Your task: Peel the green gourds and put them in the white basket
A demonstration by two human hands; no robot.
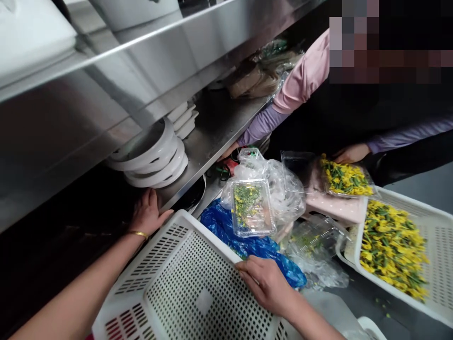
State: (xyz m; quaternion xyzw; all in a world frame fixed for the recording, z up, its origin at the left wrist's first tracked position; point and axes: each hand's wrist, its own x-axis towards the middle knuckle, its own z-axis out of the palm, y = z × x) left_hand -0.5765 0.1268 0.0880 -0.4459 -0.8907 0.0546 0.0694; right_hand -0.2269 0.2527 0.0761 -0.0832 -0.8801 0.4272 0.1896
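Head view of a person's two hands at a white perforated basket (191, 274). The right hand (267, 283) curls its fingers over the basket's far rim and grips it. The left hand (150, 215) has its fingers extended and thumb spread, grasping nothing visible; its fingertips lie just below the white bowls (159, 156), near the steel shelf (230, 118), and its thumb beside the basket's corner. Thumb contact cannot be told.

Handling of the basket appears under way: it is held at a tilt, and any support beneath is hidden. Of the yellow flowers (392, 250), part is boxed and part lies loose, which suggests a half-finished stage.

Containers: the gripped basket shows only a pale patch on its floor. Beyond the right fingertips, a clear plastic box (269, 208) with sparse green and yellow bits rests over a blue plastic bag (262, 250). Well right of the fingers, a second basket (392, 295) bears the loose heap; behind it, a co-worker's hand (352, 153) touches a well-filled flower box (345, 179).
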